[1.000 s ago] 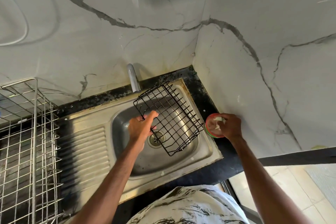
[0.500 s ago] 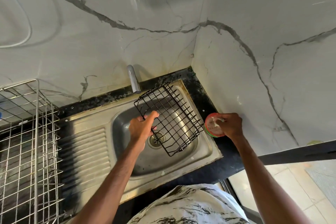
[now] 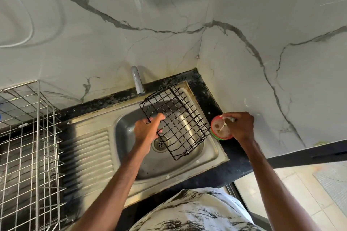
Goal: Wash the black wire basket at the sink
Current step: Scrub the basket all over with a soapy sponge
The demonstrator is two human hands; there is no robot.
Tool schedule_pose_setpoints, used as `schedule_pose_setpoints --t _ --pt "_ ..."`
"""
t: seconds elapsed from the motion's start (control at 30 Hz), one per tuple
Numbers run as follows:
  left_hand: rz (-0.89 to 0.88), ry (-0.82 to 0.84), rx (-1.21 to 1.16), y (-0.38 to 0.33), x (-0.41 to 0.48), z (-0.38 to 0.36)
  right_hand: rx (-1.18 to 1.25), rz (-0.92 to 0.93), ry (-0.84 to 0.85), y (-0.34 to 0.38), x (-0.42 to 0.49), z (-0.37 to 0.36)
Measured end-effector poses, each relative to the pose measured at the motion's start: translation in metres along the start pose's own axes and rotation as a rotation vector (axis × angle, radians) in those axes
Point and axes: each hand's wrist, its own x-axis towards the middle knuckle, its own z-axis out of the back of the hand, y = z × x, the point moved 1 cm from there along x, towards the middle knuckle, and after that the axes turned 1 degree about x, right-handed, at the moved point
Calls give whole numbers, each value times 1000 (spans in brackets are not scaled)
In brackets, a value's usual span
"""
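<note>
Overhead, left hand curled round black wire basket over sink, right hand pinching pale scrap at red tub.

Home kitchen — steel sink, tap, wire dish rack, marble-look walls.

the person wears a white shirt with black streaks all over it, like messy brush marks or cracks in stone. the cloth looks soft and a bit wrinkled. the left arm and the right arm are bare as far as they show. the left hand and the right hand are bare too.
</note>
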Motion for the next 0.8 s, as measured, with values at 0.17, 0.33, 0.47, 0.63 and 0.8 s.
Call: schedule_pose_setpoints --t 0.17,0.33,0.47,0.63,0.8 --pt "-11 0 10 -1 -2 1 -8 3 -10 2 -1 1" --pt "-10 1 9 -4 -3 2 15 21 -32 5 -5 3" --pt "-4 -2 8 -3 -4 2 20 7 -20 4 -7 -1" --pt "-25 -3 42 1 -2 5 32 -69 24 0 -5 -8" --pt "-50 11 63 1 -4 8 141 -138 84 6 -7 -15"
